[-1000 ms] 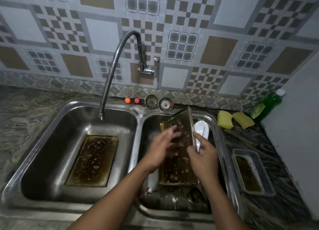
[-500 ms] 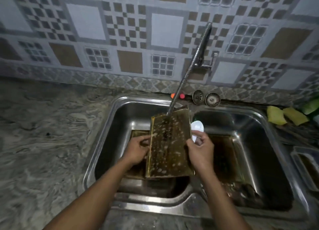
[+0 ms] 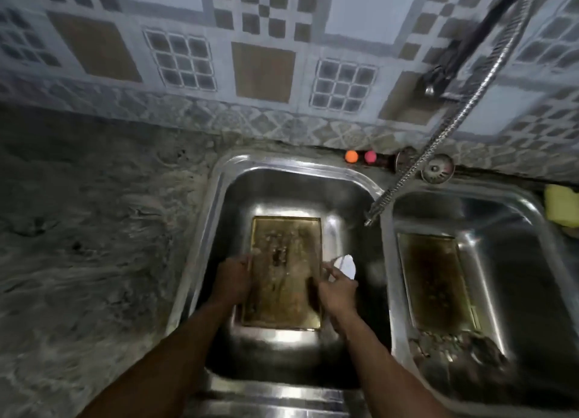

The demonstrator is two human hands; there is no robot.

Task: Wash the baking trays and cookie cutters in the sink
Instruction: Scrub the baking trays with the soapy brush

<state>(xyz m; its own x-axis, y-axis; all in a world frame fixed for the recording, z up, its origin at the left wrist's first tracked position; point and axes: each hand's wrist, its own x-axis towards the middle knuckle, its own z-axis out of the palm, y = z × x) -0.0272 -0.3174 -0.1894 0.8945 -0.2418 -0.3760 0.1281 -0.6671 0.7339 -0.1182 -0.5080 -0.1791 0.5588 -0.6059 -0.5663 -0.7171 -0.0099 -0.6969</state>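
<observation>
A greasy, brown-stained baking tray (image 3: 283,279) lies flat in the left basin (image 3: 219,217) of the steel sink. My left hand (image 3: 233,281) grips the tray's left rim. At the tray's right rim, my right hand (image 3: 338,290) pinches a small white object (image 3: 346,264). A second dirty baking tray (image 3: 434,279) lies in the right basin (image 3: 513,217). Dark small pieces (image 3: 454,350), blurred, sit at that tray's near end. Any tray under the one I hold is hidden.
The flexible steel tap hose (image 3: 438,138) hangs over the divider between the basins, with no water visible. Two drain strainers (image 3: 437,168) and orange and pink balls (image 3: 360,156) sit on the back ledge. A yellow sponge (image 3: 560,207) lies at the far right. Marbled counter (image 3: 94,229) stretches left.
The tray I held upright over the left basin now lies flat in it. My hands went down with it. The view has shifted further left.
</observation>
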